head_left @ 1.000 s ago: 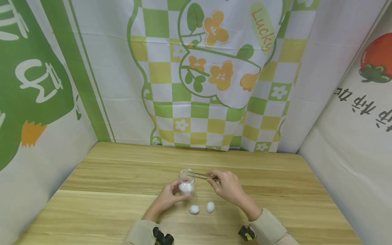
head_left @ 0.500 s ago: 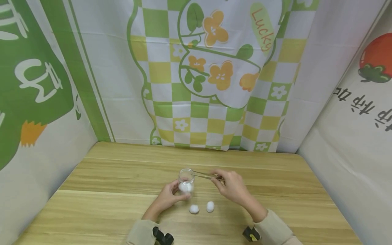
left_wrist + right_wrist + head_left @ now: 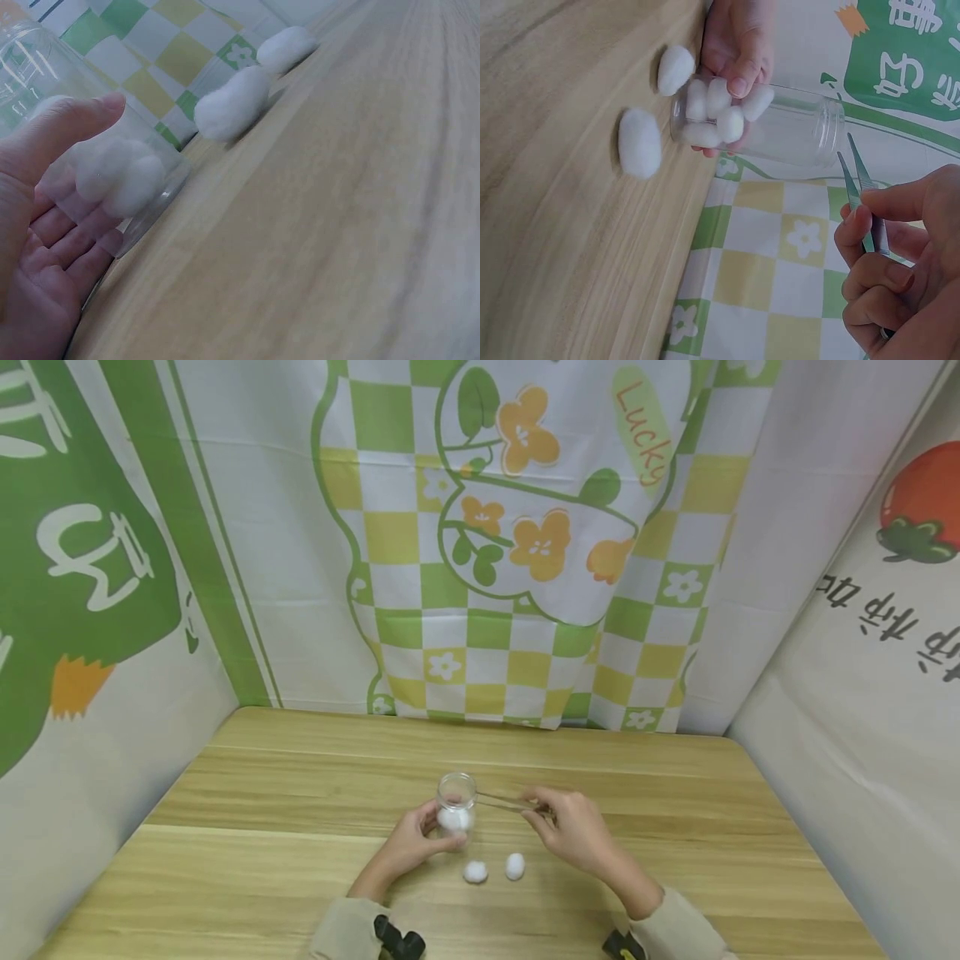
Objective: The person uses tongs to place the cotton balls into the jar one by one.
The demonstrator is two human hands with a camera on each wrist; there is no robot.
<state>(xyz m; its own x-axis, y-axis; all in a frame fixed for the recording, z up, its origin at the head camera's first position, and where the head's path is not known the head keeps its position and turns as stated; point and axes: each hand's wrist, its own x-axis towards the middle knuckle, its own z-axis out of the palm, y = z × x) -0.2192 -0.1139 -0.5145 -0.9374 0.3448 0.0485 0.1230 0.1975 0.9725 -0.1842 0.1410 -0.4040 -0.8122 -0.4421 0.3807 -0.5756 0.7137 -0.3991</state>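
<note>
My left hand [image 3: 408, 845] grips a clear jar [image 3: 791, 124] near its base, thumb on one side and fingers behind. The jar stands upright on the table, its mouth uncovered. Several white cotton balls [image 3: 730, 124] fill its lower part. My right hand [image 3: 573, 833] pinches metal tweezers [image 3: 853, 180] between thumb and fingers. Their tips are apart with nothing between them, just outside the jar's rim. Two more cotton balls lie on the table in front of the jar: one nearer the left hand [image 3: 476, 872], the other to its right [image 3: 515, 866].
The wooden table [image 3: 285, 793] spreads around both hands. Behind it hangs a green and yellow checked cloth [image 3: 487, 635], with printed fabric walls on the left [image 3: 210, 568] and right [image 3: 847, 693].
My right hand has drawn the tweezers to the right, their tips going from over the jar's mouth to outside its rim. The left hand and the jar have stayed put.
</note>
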